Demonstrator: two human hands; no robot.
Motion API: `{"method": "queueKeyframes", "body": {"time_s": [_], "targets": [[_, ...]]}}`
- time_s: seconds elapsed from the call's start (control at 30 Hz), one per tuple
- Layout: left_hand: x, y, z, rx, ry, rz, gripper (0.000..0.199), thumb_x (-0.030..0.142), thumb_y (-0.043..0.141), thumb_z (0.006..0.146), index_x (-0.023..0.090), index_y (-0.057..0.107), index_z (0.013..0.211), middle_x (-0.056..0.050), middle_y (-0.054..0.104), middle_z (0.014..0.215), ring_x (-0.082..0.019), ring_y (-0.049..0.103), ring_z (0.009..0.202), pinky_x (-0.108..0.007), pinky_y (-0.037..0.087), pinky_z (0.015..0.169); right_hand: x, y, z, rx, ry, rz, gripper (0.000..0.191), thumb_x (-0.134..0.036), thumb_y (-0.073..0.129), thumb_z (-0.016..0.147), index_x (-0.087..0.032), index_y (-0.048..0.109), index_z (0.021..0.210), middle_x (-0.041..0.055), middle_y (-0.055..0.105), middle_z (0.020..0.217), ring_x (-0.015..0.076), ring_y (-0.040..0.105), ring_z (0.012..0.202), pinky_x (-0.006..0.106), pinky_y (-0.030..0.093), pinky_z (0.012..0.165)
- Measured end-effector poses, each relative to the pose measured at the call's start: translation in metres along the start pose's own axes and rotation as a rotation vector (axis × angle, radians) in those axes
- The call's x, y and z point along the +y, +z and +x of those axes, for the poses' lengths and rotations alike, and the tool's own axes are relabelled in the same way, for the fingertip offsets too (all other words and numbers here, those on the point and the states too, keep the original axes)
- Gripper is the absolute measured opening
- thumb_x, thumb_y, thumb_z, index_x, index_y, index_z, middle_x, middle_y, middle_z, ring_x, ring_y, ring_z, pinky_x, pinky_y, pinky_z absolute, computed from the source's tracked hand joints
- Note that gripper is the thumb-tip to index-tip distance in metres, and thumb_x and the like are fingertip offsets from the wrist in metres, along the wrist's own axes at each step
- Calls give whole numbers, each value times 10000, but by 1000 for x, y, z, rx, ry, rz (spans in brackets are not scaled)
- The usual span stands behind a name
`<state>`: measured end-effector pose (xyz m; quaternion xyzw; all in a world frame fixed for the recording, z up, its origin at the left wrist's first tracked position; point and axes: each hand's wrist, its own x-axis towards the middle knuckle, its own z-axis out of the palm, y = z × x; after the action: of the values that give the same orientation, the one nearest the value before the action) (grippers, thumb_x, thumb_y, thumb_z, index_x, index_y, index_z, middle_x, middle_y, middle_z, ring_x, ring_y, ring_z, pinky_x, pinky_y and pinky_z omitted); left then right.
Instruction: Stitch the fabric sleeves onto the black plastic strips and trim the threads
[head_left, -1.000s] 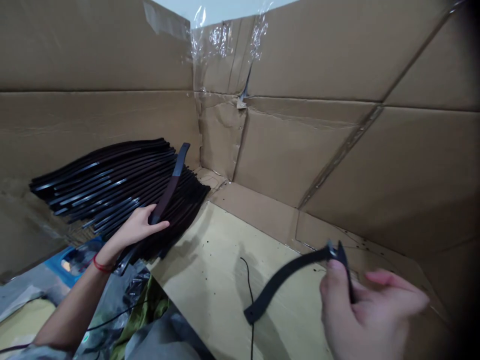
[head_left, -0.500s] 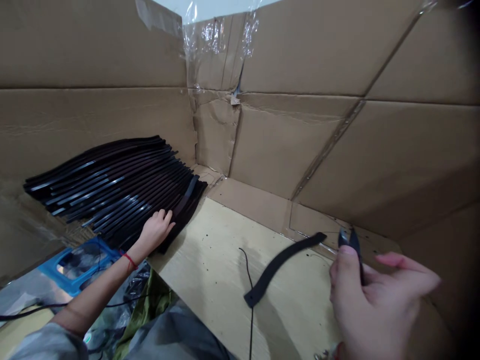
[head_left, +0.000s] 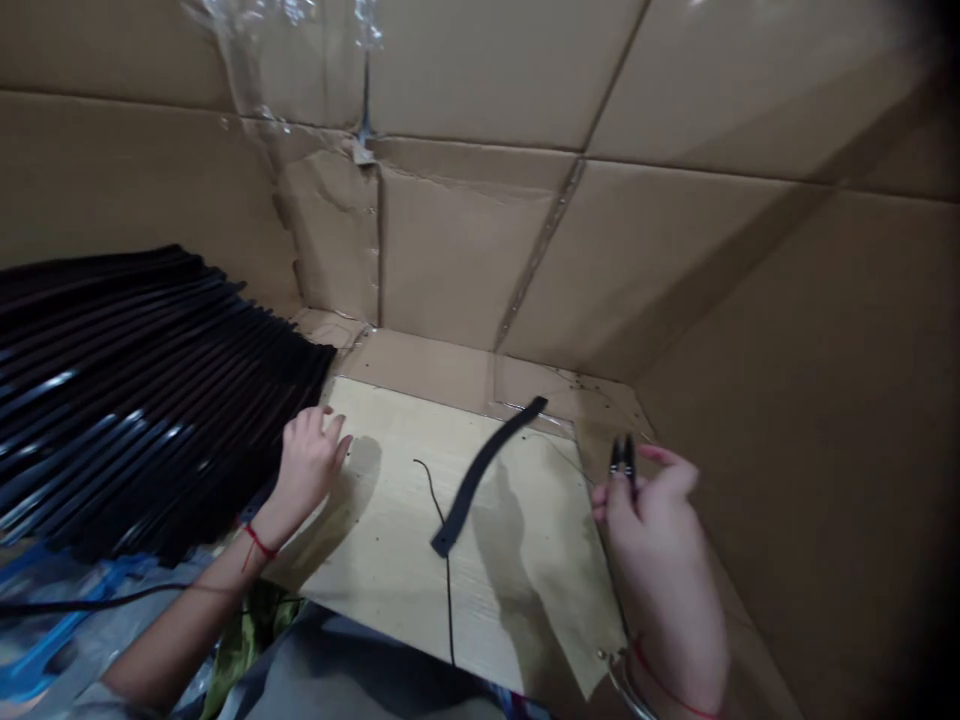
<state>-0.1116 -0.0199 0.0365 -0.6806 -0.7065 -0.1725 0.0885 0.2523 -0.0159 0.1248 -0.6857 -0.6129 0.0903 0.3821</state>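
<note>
My left hand point(head_left: 311, 460) hovers over the left part of the wooden board, beside the pile of black strips point(head_left: 172, 390). Its fingers are slightly bent, the thumb stands apart, and nothing shows in them. My right hand point(head_left: 660, 540), past the board's right edge, grips small cutters point(head_left: 622, 458) with their dark tips pointing up; the handles are mostly hidden by my fingers. Between the hands a curved black strip point(head_left: 487, 462) lies on the board. A thin dark cord point(head_left: 450, 610) runs at the strip's lower end, where there is a small hole.
Tall cardboard walls point(head_left: 465, 250) enclose the back and sides. The pale wooden board point(head_left: 390, 590) carries small dark specks. A blue plastic frame point(head_left: 52, 640), clear plastic and green cloth point(head_left: 244, 640) lie at lower left. A metal ring point(head_left: 626, 690) is near the board's front right corner.
My left hand has come off the strip pile and moved right, over the board. My right hand keeps the cutters, their jaws now closer together. The view has turned right.
</note>
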Motion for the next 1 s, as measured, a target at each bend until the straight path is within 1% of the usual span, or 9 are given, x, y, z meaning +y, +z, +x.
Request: {"method": "queueKeyframes", "body": {"time_s": [0.17,0.3,0.4,0.47,0.57,0.63,0.77,0.87,1.0], "targets": [[57,56,34,-200,268,-193,236,253,498,907,227,660,1077,-81,616,1082,-240,532,1015,-348,397,831,92,31,-31,-140,51,-451,286,-97,409,854,-76,618,1047,102,625,642,198,570,551,281,371,519],[65,84,37,-300,386,-271,159,255,537,886,218,688,921,-68,649,970,-235,555,971,-334,395,796,138,46,-66,-97,-2,-466,330,-54,415,802,-92,707,952,161,657,830,242,606,727,323,451,639],[62,90,32,-318,390,-293,219,256,471,915,177,665,851,-93,640,912,-245,551,929,-346,392,782,148,48,-81,-47,-60,-436,318,-115,436,829,-99,717,976,175,639,864,292,592,797,397,488,700],[60,90,28,-321,392,-304,237,235,431,925,159,645,855,-108,632,913,-250,542,917,-356,391,784,139,51,-85,-9,-89,-420,295,-203,465,872,-94,703,1007,214,626,924,341,577,843,467,491,728],[63,83,23,-335,421,-336,220,203,418,921,150,617,844,-104,624,877,-237,536,861,-360,394,790,102,70,-85,-19,-153,-297,298,-292,507,908,-125,654,1108,237,595,1100,381,557,980,519,473,841],[69,74,21,-343,452,-368,223,194,403,924,156,602,830,-92,616,842,-225,530,828,-355,398,789,69,93,-83,-147,-175,105,294,-282,530,911,-152,638,1151,200,601,1111,366,555,1054,525,447,924],[85,51,21,-360,517,-457,230,223,382,936,174,587,844,-73,615,852,-212,540,841,-335,409,783,15,144,-79,-324,-145,504,344,-292,568,897,-200,610,1226,129,602,1262,284,525,1191,452,392,1045],[91,43,26,-396,523,-526,227,261,407,931,172,588,826,-67,627,836,-204,565,832,-314,426,765,2,165,-77,-341,-65,626,221,-292,510,932,-177,691,989,102,706,989,224,639,921,365,494,874],[106,55,51,-477,461,-618,281,340,392,953,174,602,868,-27,658,798,-146,607,744,-245,455,697,6,168,-81,-352,98,774,309,-365,491,936,-146,669,811,62,667,688,168,614,640,278,492,631]]}}
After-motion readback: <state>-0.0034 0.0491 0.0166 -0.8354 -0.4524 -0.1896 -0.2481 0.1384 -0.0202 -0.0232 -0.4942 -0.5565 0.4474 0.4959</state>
